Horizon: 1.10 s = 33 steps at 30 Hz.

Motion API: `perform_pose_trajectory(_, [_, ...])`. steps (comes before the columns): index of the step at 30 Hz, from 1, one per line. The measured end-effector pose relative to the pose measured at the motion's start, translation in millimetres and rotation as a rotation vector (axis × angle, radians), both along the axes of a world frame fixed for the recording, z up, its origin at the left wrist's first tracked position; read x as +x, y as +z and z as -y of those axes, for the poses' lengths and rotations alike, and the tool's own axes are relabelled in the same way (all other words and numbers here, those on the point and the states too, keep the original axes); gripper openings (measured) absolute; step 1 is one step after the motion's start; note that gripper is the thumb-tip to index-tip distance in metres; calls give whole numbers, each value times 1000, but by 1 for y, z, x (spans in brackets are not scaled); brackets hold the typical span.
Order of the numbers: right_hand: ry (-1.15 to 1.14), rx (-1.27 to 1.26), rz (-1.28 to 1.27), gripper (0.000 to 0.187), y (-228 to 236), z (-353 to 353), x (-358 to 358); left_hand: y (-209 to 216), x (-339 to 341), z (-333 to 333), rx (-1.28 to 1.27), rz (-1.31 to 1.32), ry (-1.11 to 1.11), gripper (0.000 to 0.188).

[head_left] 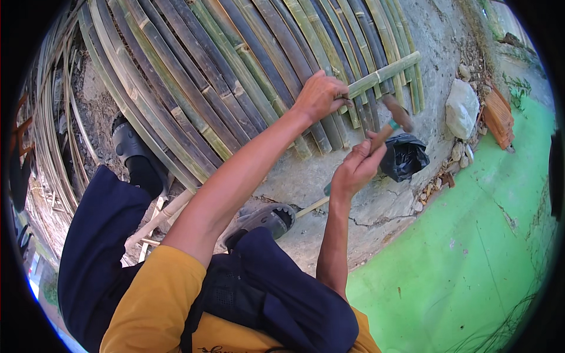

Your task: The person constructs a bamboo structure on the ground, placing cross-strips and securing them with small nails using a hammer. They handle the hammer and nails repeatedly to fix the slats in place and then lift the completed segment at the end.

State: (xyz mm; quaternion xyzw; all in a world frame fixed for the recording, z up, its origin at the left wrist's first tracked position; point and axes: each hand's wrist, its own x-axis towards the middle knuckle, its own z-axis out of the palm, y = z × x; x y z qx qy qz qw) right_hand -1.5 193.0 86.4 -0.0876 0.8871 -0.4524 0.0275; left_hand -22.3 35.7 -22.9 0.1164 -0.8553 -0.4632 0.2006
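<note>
My right hand (pixel 357 167) is wrapped round the handle of a hammer (pixel 384 133). The hammer's head is raised near the lower edge of a row of bamboo strips (pixel 235 88). Across the strips' right part lies a split bamboo crosspiece (pixel 385 74). My left hand (pixel 321 97) rests over the strips beside the crosspiece's left end, thumb and fingers pinched together. Whatever is in that pinch is too small or hidden to make out. A black plastic bag (pixel 405 157) sits on the ground just beyond my right hand.
My shoes (pixel 262 223) stand on the ground at the strips' near side. A pale rock (pixel 462 109) and a broken orange brick (pixel 498 119) lie to the right. Green sheeting (pixel 453 253) covers the lower right. Thin bamboo slivers (pixel 44 129) are heaped at far left.
</note>
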Motion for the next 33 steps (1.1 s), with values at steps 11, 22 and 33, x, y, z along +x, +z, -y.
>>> perform_pose_trajectory(11, [71, 131, -202, 27, -13, -5, 3, 0, -1, -1, -2, -17, 19, 11])
perform_pose_trajectory(22, [187, 212, -202, 28, -23, -6, 7, -2, 0, -3, -4, -1, 21, 13])
perform_pose_trajectory(33, [205, 275, -151, 29, -28, -10, 0, 1, -2, -10, 9, 47, 23, 14])
